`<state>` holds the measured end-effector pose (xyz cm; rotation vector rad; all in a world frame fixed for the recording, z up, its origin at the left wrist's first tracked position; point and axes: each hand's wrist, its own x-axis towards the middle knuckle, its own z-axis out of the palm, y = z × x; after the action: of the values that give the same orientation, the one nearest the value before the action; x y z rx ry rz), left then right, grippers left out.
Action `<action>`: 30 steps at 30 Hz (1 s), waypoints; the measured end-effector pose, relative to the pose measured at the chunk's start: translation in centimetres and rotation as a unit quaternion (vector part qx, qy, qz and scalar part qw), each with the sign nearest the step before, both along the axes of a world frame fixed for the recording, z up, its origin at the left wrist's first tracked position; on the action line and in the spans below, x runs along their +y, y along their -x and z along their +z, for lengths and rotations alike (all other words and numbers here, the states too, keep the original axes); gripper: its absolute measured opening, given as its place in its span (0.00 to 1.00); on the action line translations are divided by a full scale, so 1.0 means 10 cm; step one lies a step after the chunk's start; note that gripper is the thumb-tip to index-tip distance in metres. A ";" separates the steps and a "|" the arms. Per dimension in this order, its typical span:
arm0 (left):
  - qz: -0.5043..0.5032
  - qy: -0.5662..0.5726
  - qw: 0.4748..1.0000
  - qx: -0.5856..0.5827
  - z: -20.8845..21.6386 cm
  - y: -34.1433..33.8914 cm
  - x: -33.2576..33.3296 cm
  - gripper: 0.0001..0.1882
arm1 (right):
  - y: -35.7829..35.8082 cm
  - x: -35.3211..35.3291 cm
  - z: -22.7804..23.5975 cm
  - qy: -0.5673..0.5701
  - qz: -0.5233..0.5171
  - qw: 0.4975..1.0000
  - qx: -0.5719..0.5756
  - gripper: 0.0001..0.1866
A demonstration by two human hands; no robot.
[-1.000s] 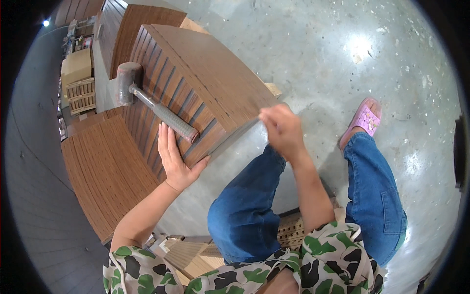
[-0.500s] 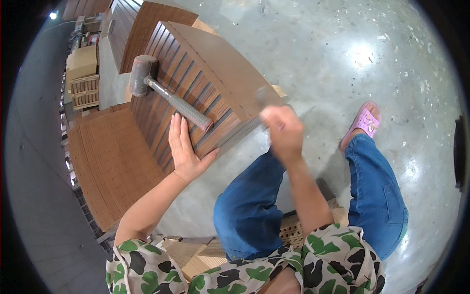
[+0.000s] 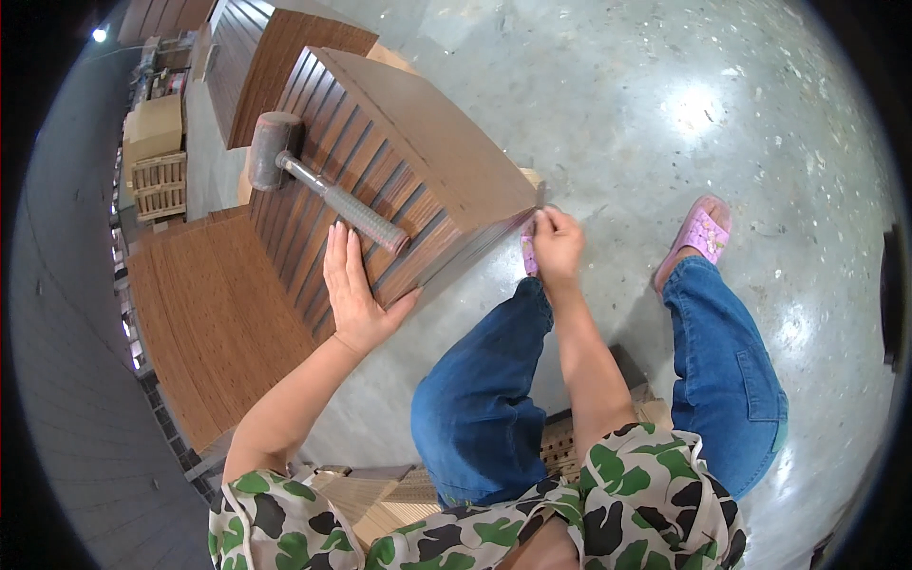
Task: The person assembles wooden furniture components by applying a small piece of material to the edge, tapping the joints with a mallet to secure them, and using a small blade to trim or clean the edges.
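My left hand (image 3: 358,302) lies flat with its fingers stretched out, on the near corner of a stack of brown grooved boards (image 3: 328,152). Across the top of the stack rests a mallet (image 3: 277,152) with a grey head, its ribbed handle ending just beyond my fingertips. At the stack's right near corner, my right hand (image 3: 559,242) is closed in a pinch on a thin, dark blade-like tool (image 3: 541,196). The tool's tip is up against the boards' edge; its exact kind is too small to make out.
More brown boards (image 3: 214,323) are stacked to the left, and another stack (image 3: 285,71) stands behind. A carton (image 3: 154,128) and wooden pallets (image 3: 159,183) are at the far left. My feet in pink slippers (image 3: 705,233) are on the grey concrete floor (image 3: 617,114).
My right hand, blurred before, has come to rest at the corner of the stack, with the thin tool now against the edge. My left hand and the mallet stay in place.
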<state>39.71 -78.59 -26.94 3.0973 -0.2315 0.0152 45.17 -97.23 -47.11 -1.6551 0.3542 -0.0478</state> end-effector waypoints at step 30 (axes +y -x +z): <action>0.006 -0.020 1.000 0.006 0.03 0.08 0.06 0.56 | 0.07 -0.13 1.39 -0.099 0.079 0.979 -0.161 0.05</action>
<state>38.93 -77.98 -26.61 3.1370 -0.2165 -0.0072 44.47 -98.55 -33.21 -1.4438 -0.0185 -0.1546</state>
